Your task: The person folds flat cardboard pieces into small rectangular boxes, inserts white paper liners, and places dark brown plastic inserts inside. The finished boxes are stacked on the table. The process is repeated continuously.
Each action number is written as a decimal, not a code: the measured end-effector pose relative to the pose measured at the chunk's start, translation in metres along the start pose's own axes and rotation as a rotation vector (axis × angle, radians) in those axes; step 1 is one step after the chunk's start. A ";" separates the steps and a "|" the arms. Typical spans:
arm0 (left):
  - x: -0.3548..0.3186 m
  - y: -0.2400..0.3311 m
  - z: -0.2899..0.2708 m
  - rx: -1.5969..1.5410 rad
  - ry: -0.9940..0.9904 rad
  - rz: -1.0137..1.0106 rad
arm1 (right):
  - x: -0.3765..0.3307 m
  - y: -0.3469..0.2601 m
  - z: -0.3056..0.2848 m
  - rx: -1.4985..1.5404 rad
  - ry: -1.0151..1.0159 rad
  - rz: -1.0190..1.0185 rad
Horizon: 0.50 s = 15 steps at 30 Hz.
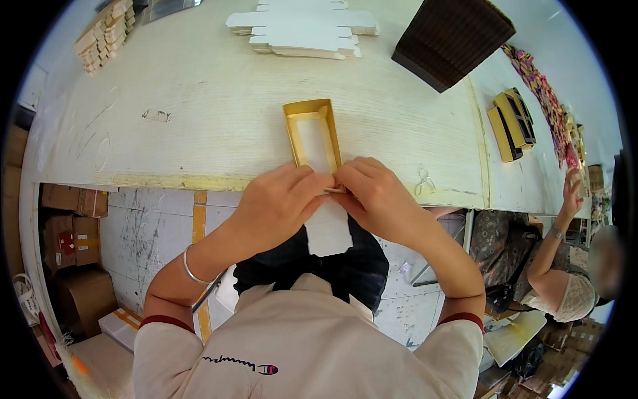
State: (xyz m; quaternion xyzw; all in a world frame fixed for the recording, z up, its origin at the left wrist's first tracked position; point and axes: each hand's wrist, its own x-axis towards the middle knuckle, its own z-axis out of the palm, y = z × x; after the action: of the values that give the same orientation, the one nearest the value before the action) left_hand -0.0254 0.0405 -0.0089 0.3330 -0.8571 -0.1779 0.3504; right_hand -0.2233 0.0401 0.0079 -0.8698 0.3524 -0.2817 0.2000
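Observation:
A long, shallow cardboard box [290,138] with gold walls lies lengthwise across the table's front edge. Its far end stands folded up, and pale board shows on its floor. From its near end a white flap [329,229] hangs over my lap. My left hand [282,196] is closed on the near left corner, fingers bent and thumb pressed inward. Opposite it, my right hand [373,196] pinches the near right corner. Between the fingertips a small folded edge shows; the rest of that end is hidden by my hands.
Flat white box blanks [302,30] are stacked at the table's far side. A tall dark stack [455,43] stands far right, and gold-and-black boxes [512,123] sit farther right. Small pale pieces [105,34] are piled far left. Another person's hand [571,193] is raised at right.

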 end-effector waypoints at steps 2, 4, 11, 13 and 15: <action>0.002 -0.003 -0.001 -0.108 -0.010 -0.079 | -0.005 -0.002 -0.003 0.107 -0.064 0.073; 0.003 -0.007 -0.002 -0.152 -0.037 -0.097 | -0.009 -0.004 -0.005 0.134 -0.110 0.114; 0.010 -0.003 -0.018 -0.202 -0.210 -0.165 | -0.031 -0.014 -0.002 -0.271 0.013 -0.161; 0.013 -0.005 -0.019 -0.237 -0.260 -0.163 | -0.034 -0.008 0.008 -0.236 0.108 -0.192; 0.015 -0.012 -0.023 -0.277 -0.321 -0.134 | -0.033 -0.001 0.021 -0.142 0.229 -0.210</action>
State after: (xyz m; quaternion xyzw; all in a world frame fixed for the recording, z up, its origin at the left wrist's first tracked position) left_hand -0.0118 0.0202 0.0075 0.3053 -0.8453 -0.3675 0.2393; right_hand -0.2288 0.0681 -0.0192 -0.8760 0.2991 -0.3725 0.0662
